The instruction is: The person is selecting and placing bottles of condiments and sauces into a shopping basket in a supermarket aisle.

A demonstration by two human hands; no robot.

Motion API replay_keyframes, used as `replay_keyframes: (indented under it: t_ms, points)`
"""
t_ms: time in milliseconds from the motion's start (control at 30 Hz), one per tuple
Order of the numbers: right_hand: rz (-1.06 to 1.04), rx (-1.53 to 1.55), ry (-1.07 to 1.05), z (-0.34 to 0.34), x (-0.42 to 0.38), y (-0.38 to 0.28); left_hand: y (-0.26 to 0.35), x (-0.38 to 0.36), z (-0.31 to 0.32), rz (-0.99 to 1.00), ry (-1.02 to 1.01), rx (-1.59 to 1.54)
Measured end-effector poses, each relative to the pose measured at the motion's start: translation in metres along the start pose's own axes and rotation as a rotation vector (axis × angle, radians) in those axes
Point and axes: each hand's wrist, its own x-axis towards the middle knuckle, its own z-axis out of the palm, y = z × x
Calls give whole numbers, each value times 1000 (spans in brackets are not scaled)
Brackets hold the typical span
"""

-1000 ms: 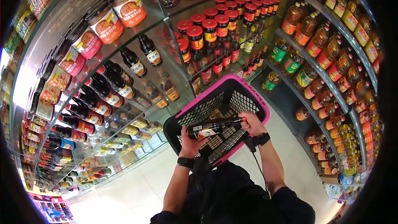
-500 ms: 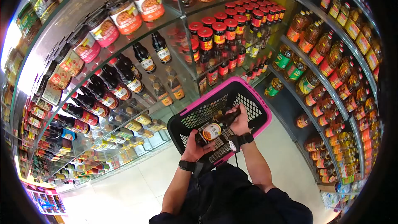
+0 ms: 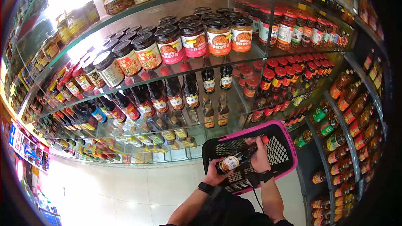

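Observation:
A dark sauce bottle [image 3: 230, 163] with a pale label and a red cap lies tilted across both my hands, over a black shopping basket with a pink rim [image 3: 292, 146]. My left hand [image 3: 214, 173] is closed round the bottle's base. At the neck end, my right hand [image 3: 260, 159] has its fingers wrapped round the bottle, just below the cap. Through the gaps beside the bottle I see the basket's mesh walls. The part of the bottle under my right fingers is hidden.
Glass shelves in front carry black-lidded jars [image 3: 192, 37], red-capped jars [image 3: 279, 77] and dark bottles [image 3: 172, 93]. Oil bottles [image 3: 360, 115] fill the dark shelves on the right. Pale floor tiles [image 3: 125, 188] show at lower left.
The view has swung left, so the shelves, basket and hands appear farther right. The bottle is turned with its red cap now showing, and it stays in both hands.

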Motion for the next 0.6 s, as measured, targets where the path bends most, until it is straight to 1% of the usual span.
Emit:
replay_keyframes:
  t_ms: [33, 100, 167, 200, 233, 300, 367, 433, 467, 533, 567, 600]
  points:
    - [-1, -9, -1, 13, 1, -1, 5, -4, 7, 11, -2, -13]
    - [-108, -155, -167, 42, 2, 0, 12, -11, 23, 125, -33, -24]
    - [-129, -149, -155, 77, 5, -1, 25, -11, 31, 147, -69, -88]
    - [-85, -179, -239, 88, 9, -5, 31, -9, 33, 197, -103, -97]
    - [-139, -204, -263, 99, 24, -2, 40, -11, 44, 246, -137, -103]
    - [-345, -363, -304, 131, 43, -10, 56, -5, 61, 325, -186, -159]
    - [-242, -339, -326, 148, 70, -12, 69, -3, 82, 390, -220, -145]
    - [-209, -389, -337, 159, 94, -12, 82, 13, 77, 358, -300, -84]
    - [-209, -392, -336, 166, 99, -15, 86, 17, 79, 356, -301, -87]
    - [-267, -440, -444, 179, 107, -18, 96, 24, 82, 325, -260, 29]
    - [-267, -443, -442, 182, 114, -18, 103, 33, 79, 323, -261, 26]
    - [-345, -478, -492, 184, 124, -15, 110, 43, 77, 326, -318, 61]
